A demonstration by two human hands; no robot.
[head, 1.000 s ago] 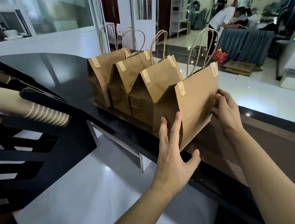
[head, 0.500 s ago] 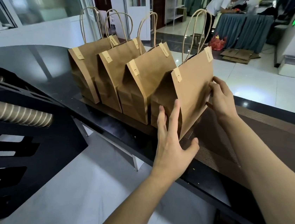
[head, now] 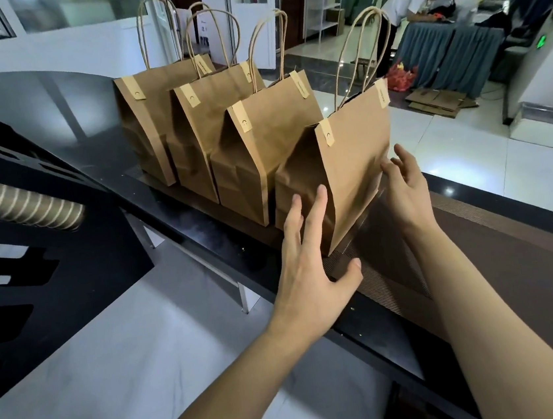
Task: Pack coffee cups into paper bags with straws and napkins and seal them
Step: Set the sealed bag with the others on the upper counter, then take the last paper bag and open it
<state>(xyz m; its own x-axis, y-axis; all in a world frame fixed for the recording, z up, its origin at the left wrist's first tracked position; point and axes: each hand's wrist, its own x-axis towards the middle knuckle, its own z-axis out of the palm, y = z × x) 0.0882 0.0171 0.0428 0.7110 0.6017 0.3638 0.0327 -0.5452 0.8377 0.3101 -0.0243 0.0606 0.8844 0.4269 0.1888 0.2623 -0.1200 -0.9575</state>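
Several brown paper bags with twine handles stand in a row on the raised black counter ledge, each closed with tan sticker strips. The nearest bag [head: 353, 169] is at the row's right end. My left hand [head: 312, 267] is at its near left corner with straight fingers against the side. My right hand [head: 403, 188] hovers at its right edge, fingers spread and loose, just off the paper. The bags' contents are hidden.
A black cup dispenser [head: 32, 257] at the left holds a stack of striped paper cups [head: 23, 207]. A brown ribbed mat [head: 517, 278] covers the ledge at the right. White worktop [head: 120, 365] lies below. People stand at a draped table [head: 449, 48] far back.
My right hand has let go of the nearest bag's right edge and opened. The view has shifted, so the bags sit more to the left. My left hand stays at the bag's side.
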